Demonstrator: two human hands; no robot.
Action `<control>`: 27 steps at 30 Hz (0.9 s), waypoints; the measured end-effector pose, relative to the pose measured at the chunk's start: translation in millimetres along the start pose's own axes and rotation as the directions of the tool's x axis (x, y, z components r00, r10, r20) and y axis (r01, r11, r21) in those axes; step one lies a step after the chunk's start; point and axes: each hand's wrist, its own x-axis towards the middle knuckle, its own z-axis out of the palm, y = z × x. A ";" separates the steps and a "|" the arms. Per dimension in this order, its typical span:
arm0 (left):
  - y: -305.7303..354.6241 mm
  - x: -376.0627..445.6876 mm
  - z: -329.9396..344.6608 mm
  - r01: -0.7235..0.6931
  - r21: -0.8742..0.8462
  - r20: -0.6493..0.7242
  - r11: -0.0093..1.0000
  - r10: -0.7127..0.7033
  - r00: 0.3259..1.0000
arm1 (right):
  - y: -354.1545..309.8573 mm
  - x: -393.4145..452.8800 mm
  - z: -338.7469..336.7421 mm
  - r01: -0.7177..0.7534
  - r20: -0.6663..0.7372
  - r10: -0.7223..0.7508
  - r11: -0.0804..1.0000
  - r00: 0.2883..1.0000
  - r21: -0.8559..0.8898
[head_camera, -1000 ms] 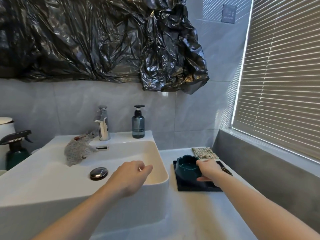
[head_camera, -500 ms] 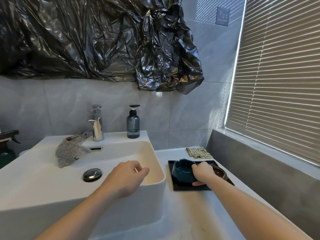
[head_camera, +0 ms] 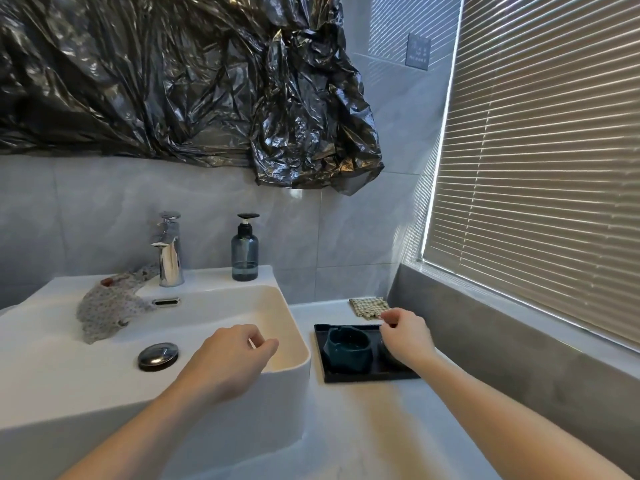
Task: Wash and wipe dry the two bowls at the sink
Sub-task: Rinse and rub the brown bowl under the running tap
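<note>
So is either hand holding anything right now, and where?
The left hand holds nothing. The right hand covers the brown bowl; whether it grips it cannot be told.

I count two bowls on one black tray (head_camera: 363,377) at the right: a teal bowl (head_camera: 347,348) and a darker bowl (head_camera: 389,356) mostly hidden behind my right hand (head_camera: 407,339). One white sink (head_camera: 287,375) sits at the left, with one chrome tap (head_camera: 169,252), one drain plug (head_camera: 158,356) and one soap bottle (head_camera: 245,249). Two cloths: a speckled cloth (head_camera: 107,310) on the far left rim, a checked cloth (head_camera: 369,305) beyond the tray. Two hands, my left hand (head_camera: 230,362) over the sink.
</note>
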 end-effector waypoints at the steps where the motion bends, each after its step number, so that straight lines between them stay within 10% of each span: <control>1: -0.1 -0.4 -0.3 0.000 -0.002 0.001 1.000 0.000 1.000 | 6.4 1.5 -5.3 0.033 -0.020 -0.034 0.999 0.999 -0.041; 9: 3.0 -5.7 -1.4 0.007 -0.001 -0.013 1.000 -0.007 1.000 | 52.6 5.6 -0.8 -0.075 0.234 0.125 0.975 0.964 -0.211; 27: 2.2 -3.3 -1.5 0.023 -0.007 -0.021 1.000 -0.023 1.000 | 51.4 0.7 12.0 0.033 0.010 -0.033 0.999 0.999 -0.024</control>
